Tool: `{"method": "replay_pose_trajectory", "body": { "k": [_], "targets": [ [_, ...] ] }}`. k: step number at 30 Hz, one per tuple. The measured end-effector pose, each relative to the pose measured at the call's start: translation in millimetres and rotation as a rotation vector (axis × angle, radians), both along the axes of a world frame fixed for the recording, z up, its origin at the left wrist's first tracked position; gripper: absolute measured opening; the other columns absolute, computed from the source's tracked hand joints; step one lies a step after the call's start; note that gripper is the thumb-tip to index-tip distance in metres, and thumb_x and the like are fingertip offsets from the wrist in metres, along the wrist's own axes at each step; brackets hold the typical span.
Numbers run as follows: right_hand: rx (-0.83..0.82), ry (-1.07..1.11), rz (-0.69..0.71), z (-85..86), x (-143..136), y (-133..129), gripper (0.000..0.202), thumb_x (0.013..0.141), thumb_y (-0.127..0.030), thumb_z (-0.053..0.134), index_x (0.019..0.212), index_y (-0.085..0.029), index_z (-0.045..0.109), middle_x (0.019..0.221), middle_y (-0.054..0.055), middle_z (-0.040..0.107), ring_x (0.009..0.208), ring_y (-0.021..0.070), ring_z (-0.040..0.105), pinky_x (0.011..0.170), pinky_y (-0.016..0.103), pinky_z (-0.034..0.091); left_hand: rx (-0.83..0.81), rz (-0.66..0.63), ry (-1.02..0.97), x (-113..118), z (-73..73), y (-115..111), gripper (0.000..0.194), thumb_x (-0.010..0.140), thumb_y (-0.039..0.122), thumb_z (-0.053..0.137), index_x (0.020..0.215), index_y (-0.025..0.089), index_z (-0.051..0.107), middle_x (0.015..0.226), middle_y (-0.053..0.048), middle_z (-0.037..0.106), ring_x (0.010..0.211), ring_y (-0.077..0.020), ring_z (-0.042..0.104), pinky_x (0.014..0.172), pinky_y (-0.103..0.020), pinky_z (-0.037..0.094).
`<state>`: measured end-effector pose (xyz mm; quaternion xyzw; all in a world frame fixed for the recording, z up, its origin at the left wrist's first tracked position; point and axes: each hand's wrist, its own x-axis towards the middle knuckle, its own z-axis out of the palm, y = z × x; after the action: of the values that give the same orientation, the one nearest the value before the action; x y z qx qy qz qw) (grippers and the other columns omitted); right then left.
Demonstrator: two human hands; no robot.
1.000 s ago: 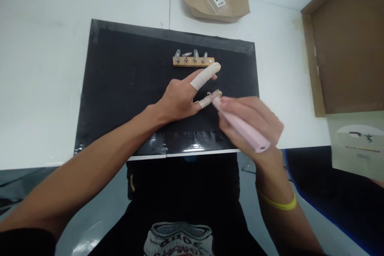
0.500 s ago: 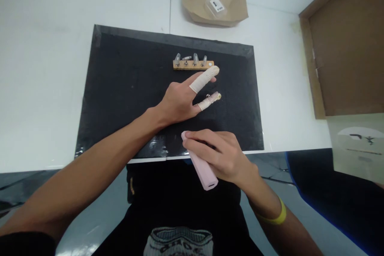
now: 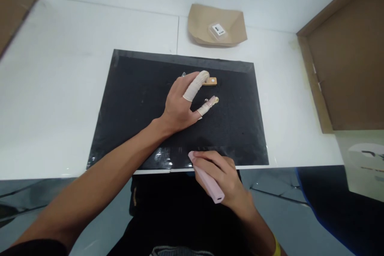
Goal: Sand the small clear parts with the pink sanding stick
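Note:
My left hand (image 3: 183,102) reaches over the black mat (image 3: 144,88), white covers on its thumb and index finger, which are spread apart. Its fingers lie over the small wooden strip (image 3: 212,81), hiding most of it; only the right end with a white dot shows. Beside the thumb tip sits a small shiny metal piece (image 3: 206,100). At the mat's front edge my right hand (image 3: 220,174) is wrapped round a pink stick-shaped device (image 3: 210,182), its narrow end pointing up and left.
Behind the mat, a brown paper tray (image 3: 195,24) holds a small clear labelled case (image 3: 218,31). Brown cardboard panels (image 3: 348,56) stand at the right and far left of the white table (image 3: 54,88).
The view has shifted, so the table sits lower in it. My left hand has moved left over the wooden strip, covering its clear-topped pieces. My right hand keeps the pink device.

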<state>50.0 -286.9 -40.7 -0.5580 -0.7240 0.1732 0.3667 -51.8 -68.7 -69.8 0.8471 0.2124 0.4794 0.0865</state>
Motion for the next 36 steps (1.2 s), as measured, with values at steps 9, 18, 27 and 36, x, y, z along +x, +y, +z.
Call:
{"method": "replay_pose_trajectory", "body": {
  "k": [9, 18, 27, 36],
  "targets": [
    [0.009, 0.075, -0.058, 3.2, 30.8, 12.1, 0.036, 0.096, -0.011, 0.069, 0.131, -0.022, 0.068, 0.127, 0.008, 0.075, 0.11, 0.0198, 0.077, 0.088, 0.035, 0.066, -0.1, 0.05, 0.079, -4.1, 0.3, 0.6, 0.09, 0.093, 0.045, 0.078, 0.164, 0.032, 0.024, 0.153, -0.016, 0.054, 0.14, -0.0369, 0.055, 0.121, -0.057, 0.042],
    [-0.226, 0.283, 0.184, 15.6, 41.7, 47.9, 0.031, 0.091, -0.009, 0.069, 0.118, -0.023, 0.074, 0.113, 0.003, 0.075, 0.099, 0.014, 0.076, 0.088, 0.029, 0.061, -0.05, 0.12, 0.073, -2.0, 2.6, -6.8, 0.091, 0.09, 0.038, 0.08, 0.163, 0.027, 0.028, 0.152, -0.019, 0.052, 0.137, -0.0375, 0.053, 0.115, -0.055, 0.043],
    [-0.212, 0.301, 0.209, 4.2, 33.0, 33.8, 0.028, 0.092, -0.012, 0.068, 0.117, -0.024, 0.074, 0.111, 0.003, 0.075, 0.096, 0.015, 0.076, 0.084, 0.029, 0.061, -0.031, 0.173, 0.072, -0.1, 0.2, -1.0, 0.104, 0.086, 0.051, 0.082, 0.164, 0.027, 0.018, 0.156, -0.021, 0.046, 0.143, -0.0398, 0.048, 0.12, -0.057, 0.037],
    [-0.357, 0.325, 0.3, 26.3, 60.8, 57.7, 0.023, 0.092, -0.012, 0.068, 0.109, -0.023, 0.077, 0.107, 0.002, 0.074, 0.094, 0.0131, 0.074, 0.082, 0.026, 0.059, -0.077, 0.261, 0.028, 2.7, -4.6, 2.4, 0.11, 0.08, 0.066, 0.083, 0.162, 0.024, 0.022, 0.157, -0.023, 0.045, 0.145, -0.0406, 0.045, 0.122, -0.057, 0.034]
  ]
}}
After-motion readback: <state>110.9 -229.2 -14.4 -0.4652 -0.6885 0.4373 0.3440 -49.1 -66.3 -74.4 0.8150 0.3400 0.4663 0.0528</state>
